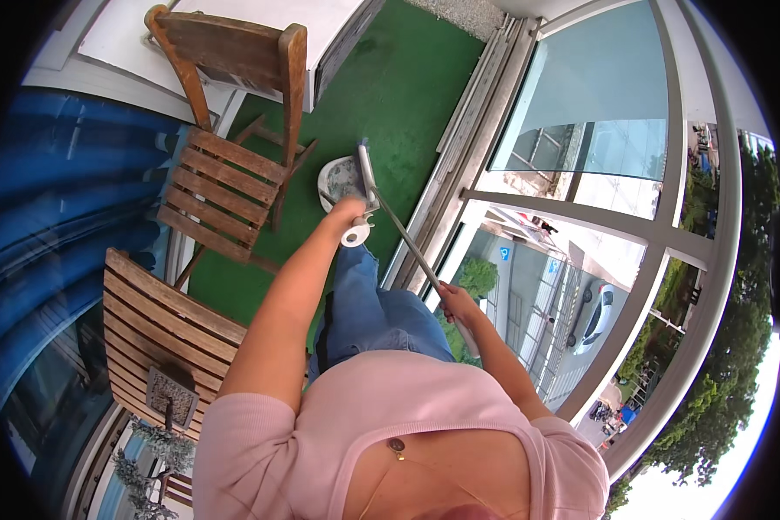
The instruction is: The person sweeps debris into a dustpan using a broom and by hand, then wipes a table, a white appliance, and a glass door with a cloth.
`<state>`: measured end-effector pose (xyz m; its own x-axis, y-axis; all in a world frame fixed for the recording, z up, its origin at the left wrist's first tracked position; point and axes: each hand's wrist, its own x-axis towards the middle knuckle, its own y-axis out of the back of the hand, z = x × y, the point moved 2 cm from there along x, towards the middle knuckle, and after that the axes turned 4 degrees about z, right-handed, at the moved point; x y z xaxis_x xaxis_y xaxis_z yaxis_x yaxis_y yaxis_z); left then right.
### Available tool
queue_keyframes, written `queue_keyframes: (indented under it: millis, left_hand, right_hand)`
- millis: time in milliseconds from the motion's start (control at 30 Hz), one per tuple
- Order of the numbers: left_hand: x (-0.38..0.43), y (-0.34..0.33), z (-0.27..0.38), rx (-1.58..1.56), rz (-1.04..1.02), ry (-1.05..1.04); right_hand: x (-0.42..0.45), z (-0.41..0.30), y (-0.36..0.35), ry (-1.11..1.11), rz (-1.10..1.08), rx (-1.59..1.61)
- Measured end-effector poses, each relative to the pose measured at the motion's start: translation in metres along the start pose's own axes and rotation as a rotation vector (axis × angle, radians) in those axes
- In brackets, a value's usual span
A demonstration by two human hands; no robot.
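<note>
My left hand (349,210) grips the upright handle of a dustpan, its white rounded top end (355,235) with a hole showing just below my fist. Beneath that hand the pale dustpan (325,179) sits low over the green floor, with greyish dust or debris inside. My right hand (458,304) is closed around the metal stick of a broom (406,234), which slants down and away to the left. The white broom head (366,166) with purplish bristles lies at the right side of the dustpan, touching or very near it.
A wooden slatted folding chair (224,188) stands left of the dustpan. Nearer on the left is a slatted wooden table (175,325) bearing a potted bonsai-like plant (172,396). A white cabinet-like block (338,26) stands ahead. Along the right run window tracks (474,97) and a glazed railing (578,211).
</note>
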<state>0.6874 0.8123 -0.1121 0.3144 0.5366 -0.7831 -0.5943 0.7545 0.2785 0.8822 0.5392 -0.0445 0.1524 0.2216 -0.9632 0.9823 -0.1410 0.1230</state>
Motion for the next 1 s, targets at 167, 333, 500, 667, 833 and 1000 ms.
queue_keyframes:
  millis: [167, 333, 500, 667, 833, 1000]
  left_hand:
    - [-0.002, 0.029, -0.025, 0.084, 0.072, 0.025]
    - [0.009, 0.039, -0.025, 0.074, -0.041, 0.106]
    - [0.010, 0.028, -0.027, 0.118, -0.001, 0.072]
    - [0.011, 0.039, -0.054, 0.126, 0.020, 0.180]
    - [0.006, 0.018, -0.025, 0.099, -0.032, 0.115]
    - [0.008, 0.021, -0.043, -0.048, 0.051, 0.075]
  right_hand:
    - [-0.028, -0.008, 0.033, 0.093, 0.144, -0.154]
    - [0.021, -0.006, 0.025, 0.180, 0.249, -0.255]
    - [-0.009, -0.005, -0.009, 0.187, 0.134, -0.374]
    - [-0.037, -0.007, 0.030, 0.156, 0.230, -0.392]
    - [0.010, -0.007, 0.017, 0.085, 0.059, -0.123]
    - [-0.011, -0.001, -0.010, 0.121, 0.016, -0.216]
